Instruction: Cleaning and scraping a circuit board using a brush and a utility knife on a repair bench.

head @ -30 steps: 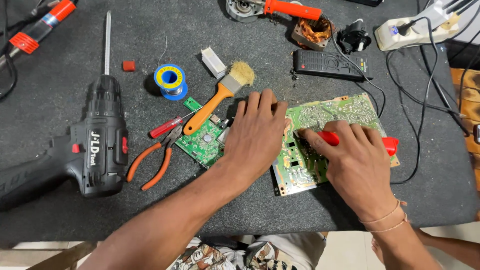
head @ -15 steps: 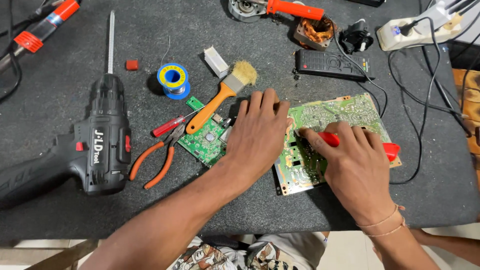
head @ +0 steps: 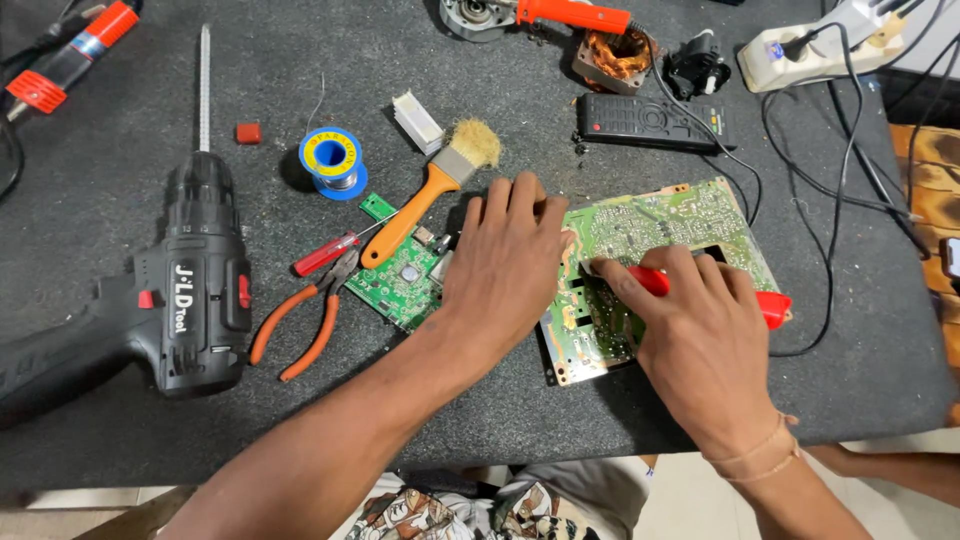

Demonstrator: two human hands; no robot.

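Two hands: both low over the bench (head: 130,440)
Left hand (head: 505,265): flat, fingers spread, pressing large green circuit board (head: 690,225) edge
Right hand (head: 700,335): closed around red-handled tool (head: 770,305), tip on board
Board: right of small green board (head: 400,285)

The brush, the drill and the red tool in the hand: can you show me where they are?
brush (head: 478,143), head view, on its pale bristles.
drill (head: 195,290), head view, on its black body.
red tool (head: 772,306), head view, on the handle end that sticks out past the right hand (head: 700,340).
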